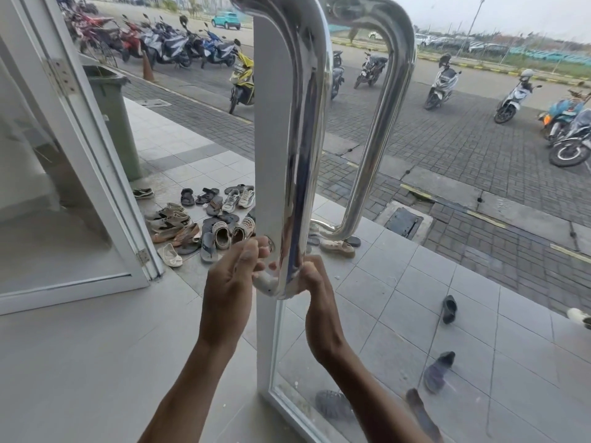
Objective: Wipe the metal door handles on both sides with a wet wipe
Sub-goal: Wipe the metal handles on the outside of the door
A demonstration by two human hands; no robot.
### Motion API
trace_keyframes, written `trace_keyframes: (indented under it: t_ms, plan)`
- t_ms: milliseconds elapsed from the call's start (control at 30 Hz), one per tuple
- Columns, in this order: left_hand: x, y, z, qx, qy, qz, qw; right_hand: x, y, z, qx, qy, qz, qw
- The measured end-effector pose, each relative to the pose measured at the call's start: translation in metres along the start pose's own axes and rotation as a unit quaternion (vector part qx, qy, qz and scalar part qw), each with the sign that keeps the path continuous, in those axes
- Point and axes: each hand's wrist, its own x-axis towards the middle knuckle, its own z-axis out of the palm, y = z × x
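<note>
The near metal door handle [299, 139] is a polished tube fixed to the white door frame [267, 340], and it curves in at the bottom. A white wet wipe [266, 283] is looped under that lower bend. My left hand [228, 286] grips the wipe's left end with curled fingers beside the frame. My right hand [315, 282] grips the other end against the tube's right side. The far handle [380, 129] shows through the glass on the door's other side, with no hand on it.
The glass door stands open onto a tiled porch with several shoes and sandals [204, 225]. A second white-framed door [80, 174] is at the left, with a green bin [112, 110] behind it. Parked motorbikes [179, 46] fill the paved lot beyond.
</note>
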Motion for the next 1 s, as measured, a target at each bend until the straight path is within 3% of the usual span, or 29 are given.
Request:
trace_keyframes:
  t_ms: [200, 333, 500, 600, 700, 867, 1000]
  plan:
    - [-0.016, -0.019, -0.002, 0.008, 0.006, -0.041, 0.999, -0.02, 0.025, 0.003, -0.068, 0.015, 0.012, 0.997]
    - [-0.025, -0.024, -0.001, 0.026, 0.006, -0.051, 0.998, -0.029, 0.022, 0.001, -0.106, 0.057, -0.031, 0.992]
    - [-0.038, -0.028, 0.002, 0.012, 0.011, -0.072, 0.997, -0.02, -0.002, 0.001, -0.07, 0.152, -0.123, 0.978]
    - [-0.046, -0.028, 0.003, 0.003, 0.012, -0.081, 0.997, -0.02, 0.001, 0.002, -0.103, 0.165, -0.147, 0.97]
    - [-0.056, -0.029, 0.003, 0.01, 0.003, -0.065, 0.998, -0.028, 0.013, 0.005, -0.139, 0.16, -0.122, 0.97]
    - [-0.065, -0.03, 0.004, 0.01, 0.062, -0.015, 0.998, -0.032, 0.006, 0.015, -0.148, 0.178, -0.105, 0.967]
    - [-0.068, -0.028, 0.011, 0.042, 0.029, 0.012, 0.999, -0.036, -0.001, 0.015, -0.115, 0.187, -0.105, 0.97]
